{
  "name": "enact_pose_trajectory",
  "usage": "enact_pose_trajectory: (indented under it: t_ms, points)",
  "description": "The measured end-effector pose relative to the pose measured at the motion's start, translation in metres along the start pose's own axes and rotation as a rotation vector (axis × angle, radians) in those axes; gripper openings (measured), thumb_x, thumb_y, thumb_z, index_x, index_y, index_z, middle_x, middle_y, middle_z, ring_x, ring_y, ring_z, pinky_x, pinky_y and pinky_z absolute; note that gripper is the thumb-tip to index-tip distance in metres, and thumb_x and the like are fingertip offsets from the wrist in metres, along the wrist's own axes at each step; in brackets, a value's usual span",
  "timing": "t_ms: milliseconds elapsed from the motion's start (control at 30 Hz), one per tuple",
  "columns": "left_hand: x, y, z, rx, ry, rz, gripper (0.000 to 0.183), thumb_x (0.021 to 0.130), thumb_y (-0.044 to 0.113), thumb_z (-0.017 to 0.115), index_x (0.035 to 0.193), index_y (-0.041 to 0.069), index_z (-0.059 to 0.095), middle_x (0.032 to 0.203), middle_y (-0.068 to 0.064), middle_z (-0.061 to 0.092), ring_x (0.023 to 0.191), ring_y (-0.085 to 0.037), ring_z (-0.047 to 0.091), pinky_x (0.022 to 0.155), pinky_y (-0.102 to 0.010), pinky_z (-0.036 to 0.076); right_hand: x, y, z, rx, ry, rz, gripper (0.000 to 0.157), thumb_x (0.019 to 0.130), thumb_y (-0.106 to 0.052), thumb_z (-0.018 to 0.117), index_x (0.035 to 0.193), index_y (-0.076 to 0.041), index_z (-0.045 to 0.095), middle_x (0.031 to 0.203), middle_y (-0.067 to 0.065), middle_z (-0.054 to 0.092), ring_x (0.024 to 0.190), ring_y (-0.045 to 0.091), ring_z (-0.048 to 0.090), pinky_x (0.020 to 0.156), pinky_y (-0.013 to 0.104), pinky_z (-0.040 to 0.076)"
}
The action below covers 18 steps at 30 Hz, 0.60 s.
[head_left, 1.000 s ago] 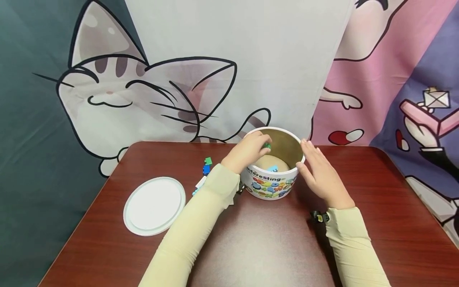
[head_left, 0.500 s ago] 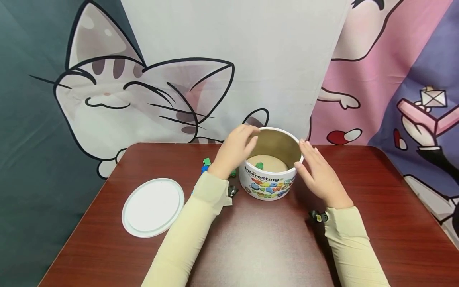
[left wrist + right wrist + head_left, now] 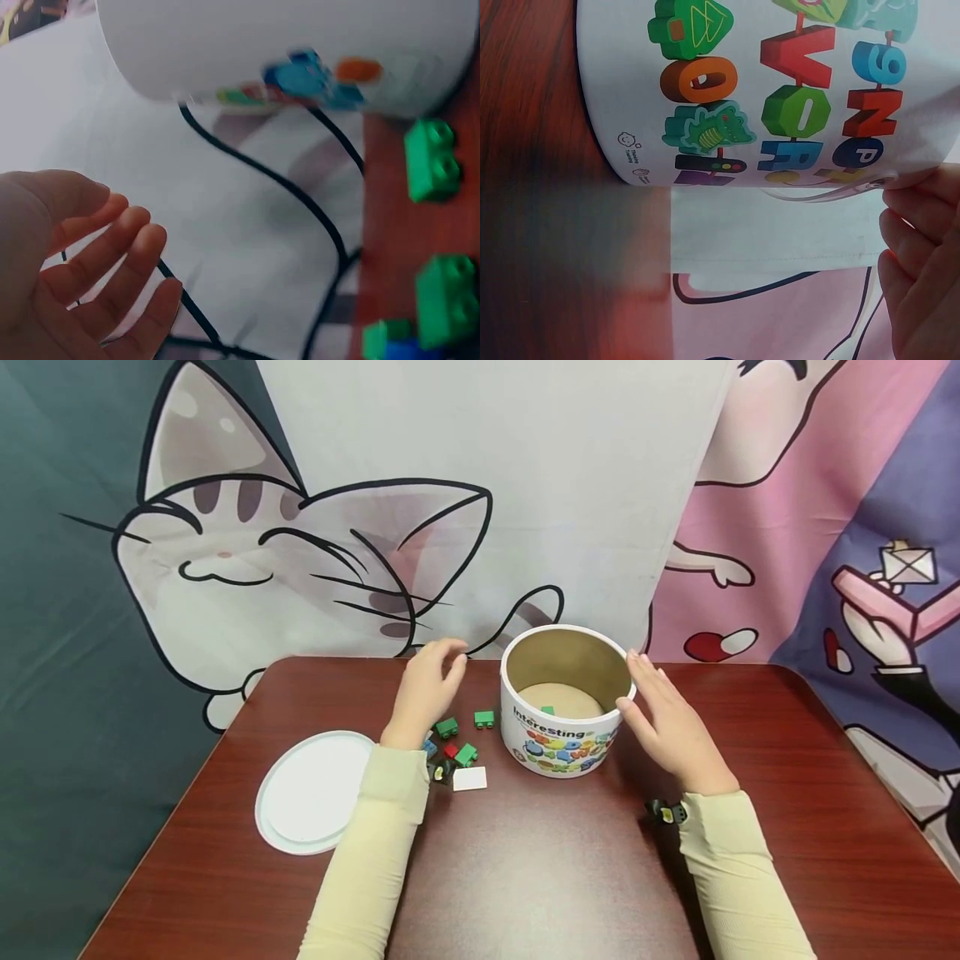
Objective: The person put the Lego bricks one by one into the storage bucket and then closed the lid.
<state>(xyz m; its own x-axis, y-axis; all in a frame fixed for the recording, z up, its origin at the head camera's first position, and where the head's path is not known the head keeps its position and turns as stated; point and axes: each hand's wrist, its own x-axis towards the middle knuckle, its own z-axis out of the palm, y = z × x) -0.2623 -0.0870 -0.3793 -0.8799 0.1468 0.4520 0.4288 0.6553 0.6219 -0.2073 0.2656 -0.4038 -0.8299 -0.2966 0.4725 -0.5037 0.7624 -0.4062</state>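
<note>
Plainly upright tub [image 3: 566, 747], axis vertical, mouth [image 3: 568, 658] up, lettering [image 3: 549, 724] toward camera

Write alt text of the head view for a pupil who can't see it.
A person's right hand touches an open white tub; the empty left hand hovers near green, red and blue blocks. A round white lid lies on the table.

a dark red-brown, wood-grained table [image 3: 825, 752] with rounded far corners bears a white tub [image 3: 558, 750], upright toward the far edge. a round white lid [image 3: 311, 793] lies flat, well to the left. between them sit a green block [image 3: 483, 719] near the tub, a second green block [image 3: 446, 727], a third green block [image 3: 466, 755] just beside a small red block [image 3: 450, 751], a partly hidden blue block [image 3: 430, 748] and a flat white piece [image 3: 469, 778].
</note>
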Motion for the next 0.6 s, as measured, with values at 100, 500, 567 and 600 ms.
enact_pose_trajectory:
  t_ms: [100, 500, 567, 600]
  points:
    - [-0.005, -0.016, -0.001, -0.006, -0.005, -0.090, 0.026, 0.103, 0.020, 0.056, 0.124, 0.008, 0.068, 0.119, -0.011, 0.067, 0.107, -0.027, 0.062, 0.092, -0.045, 0.051, 0.000, 0.000, 0.000, 0.003, -0.001, 0.007, 0.065, 0.104, -0.032, 0.055, 0.157, -0.002, 0.033, 0.161, 0.019, 0.032, 0.150, 0.034, 0.028, 0.125, 0.033, 0.011]
    - [-0.007, -0.053, 0.007, 0.054, -0.143, -0.359, 0.029, 0.101, 0.013, 0.061, 0.127, 0.000, 0.065, 0.123, -0.022, 0.061, 0.113, -0.035, 0.058, 0.097, -0.047, 0.050, 0.000, 0.000, 0.001, 0.020, 0.008, 0.015, 0.064, 0.104, -0.033, 0.055, 0.157, -0.003, 0.034, 0.162, 0.017, 0.032, 0.150, 0.032, 0.029, 0.124, 0.032, 0.012]
    - [-0.005, -0.057, 0.011, 0.079, -0.183, -0.390, 0.031, 0.101, 0.014, 0.062, 0.129, -0.001, 0.064, 0.127, -0.023, 0.059, 0.115, -0.036, 0.057, 0.099, -0.047, 0.049, 0.000, 0.000, 0.000, 0.019, 0.006, 0.018, 0.065, 0.104, -0.033, 0.055, 0.157, -0.003, 0.033, 0.162, 0.016, 0.032, 0.150, 0.033, 0.029, 0.125, 0.033, 0.012]
    - [-0.005, -0.059, 0.012, 0.087, -0.197, -0.404, 0.032, 0.101, 0.013, 0.062, 0.129, -0.001, 0.063, 0.128, -0.023, 0.058, 0.116, -0.037, 0.056, 0.099, -0.047, 0.049, 0.000, 0.000, 0.000, 0.017, 0.003, 0.021, 0.065, 0.104, -0.033, 0.055, 0.157, -0.004, 0.033, 0.162, 0.016, 0.032, 0.150, 0.033, 0.029, 0.125, 0.034, 0.012]
